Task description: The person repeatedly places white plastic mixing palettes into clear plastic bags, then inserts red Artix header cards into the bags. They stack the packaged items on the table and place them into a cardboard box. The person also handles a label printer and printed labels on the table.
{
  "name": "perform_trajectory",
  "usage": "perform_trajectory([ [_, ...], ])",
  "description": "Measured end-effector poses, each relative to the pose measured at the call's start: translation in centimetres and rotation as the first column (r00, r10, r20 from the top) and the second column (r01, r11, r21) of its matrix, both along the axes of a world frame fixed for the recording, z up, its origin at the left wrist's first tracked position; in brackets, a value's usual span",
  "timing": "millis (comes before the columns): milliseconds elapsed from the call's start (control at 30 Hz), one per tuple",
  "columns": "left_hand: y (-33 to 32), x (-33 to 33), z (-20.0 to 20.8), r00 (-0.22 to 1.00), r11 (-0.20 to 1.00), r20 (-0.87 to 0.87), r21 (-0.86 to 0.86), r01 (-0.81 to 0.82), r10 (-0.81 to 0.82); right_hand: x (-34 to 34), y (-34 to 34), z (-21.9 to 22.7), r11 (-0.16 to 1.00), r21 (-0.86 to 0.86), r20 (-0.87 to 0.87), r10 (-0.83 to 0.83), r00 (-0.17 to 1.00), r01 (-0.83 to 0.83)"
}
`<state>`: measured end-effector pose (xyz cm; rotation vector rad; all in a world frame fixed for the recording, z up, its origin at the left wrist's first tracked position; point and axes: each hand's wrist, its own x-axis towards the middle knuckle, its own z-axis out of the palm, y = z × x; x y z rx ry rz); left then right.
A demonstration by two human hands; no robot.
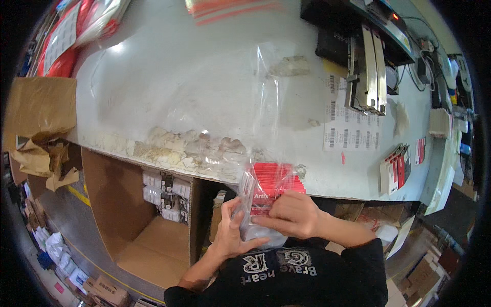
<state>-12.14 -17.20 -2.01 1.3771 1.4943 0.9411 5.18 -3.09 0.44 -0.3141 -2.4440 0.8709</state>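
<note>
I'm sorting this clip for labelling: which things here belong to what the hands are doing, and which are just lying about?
In hand:
- clear plastic bag, held by both hands
- red flat packets inside that bag
- left hand and right hand, gripping its lower end

Lying about:
- open brown cardboard box below the worn white worktable
- white barcode label sheets
- red-and-white packets standing at the right

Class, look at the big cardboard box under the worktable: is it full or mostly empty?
Mostly empty. The cardboard box shows bare floor and walls, with only small packets stacked against its back wall.
</note>
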Motion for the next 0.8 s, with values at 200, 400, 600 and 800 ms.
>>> perform_trajectory([
  [200,0.5,-0.1,-0.1,1.0,0.999,-0.022,-0.032,0.02,-0.02,3.0,2.1,-1.0,0.862,0.409,0.003,-0.329,0.944,0.299],
  [400,-0.2,0.5,-0.5,0.998,0.997,0.033,-0.054,-0.053,0.055,4.0,1.4,-3.6,0.731,0.057,0.053,-0.682,0.73,0.679],
  [600,-2.0,0.7,-3.2,0.988,0.989,0.116,0.096,-0.113,0.102,4.7,-6.1,-4.0,0.916,-0.08,-0.241,-0.401,0.884,0.393],
  [800,-3.2,1.5,-3.3,0.965,0.972,0.221,0.152,-0.179,0.143,3.5,-7.4,-6.7,0.498,-0.316,0.003,-0.851,0.526,0.807],
])
